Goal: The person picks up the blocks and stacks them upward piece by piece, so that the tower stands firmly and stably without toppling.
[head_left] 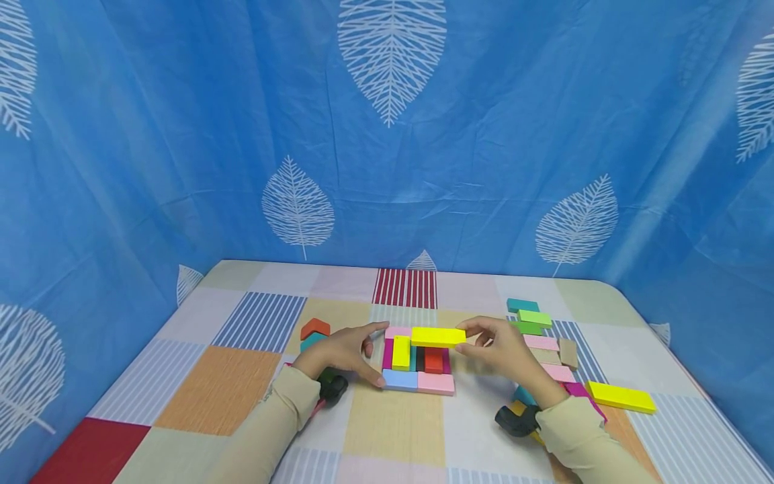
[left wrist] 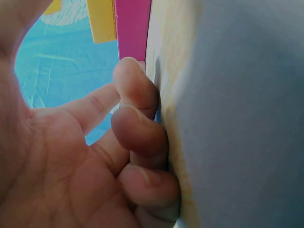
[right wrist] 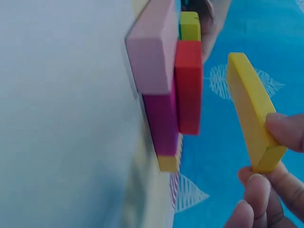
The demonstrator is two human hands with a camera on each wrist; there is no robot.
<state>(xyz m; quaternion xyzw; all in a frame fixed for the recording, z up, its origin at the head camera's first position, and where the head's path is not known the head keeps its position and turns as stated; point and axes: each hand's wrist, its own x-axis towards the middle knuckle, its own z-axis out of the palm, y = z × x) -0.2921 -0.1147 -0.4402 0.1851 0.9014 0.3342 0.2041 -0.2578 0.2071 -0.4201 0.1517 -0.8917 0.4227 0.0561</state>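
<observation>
My right hand [head_left: 497, 344] pinches a yellow block [head_left: 438, 337] at its right end, between thumb and fingers. In the right wrist view the yellow block [right wrist: 251, 109] is tilted and apart from the stack. Below it lies a low rectangle of blocks: a light blue block [head_left: 400, 380] and a pink block [head_left: 436, 384] at the front, magenta at the sides. On top sit a shorter yellow block [head_left: 401, 353] and a red block [head_left: 433, 361]. My left hand [head_left: 345, 349] spreads thumb and index finger at the structure's left corners; contact is unclear. Its other fingers [left wrist: 140, 135] bend loosely near the tabletop.
Right of the structure lie several loose blocks, including a teal block [head_left: 523, 306], a light green block [head_left: 535, 318], a tan block [head_left: 568, 353] and a long yellow block [head_left: 621, 397]. An orange block [head_left: 315, 328] lies behind my left hand. A blue curtain [head_left: 387, 168] surrounds the patterned tabletop [head_left: 230, 383].
</observation>
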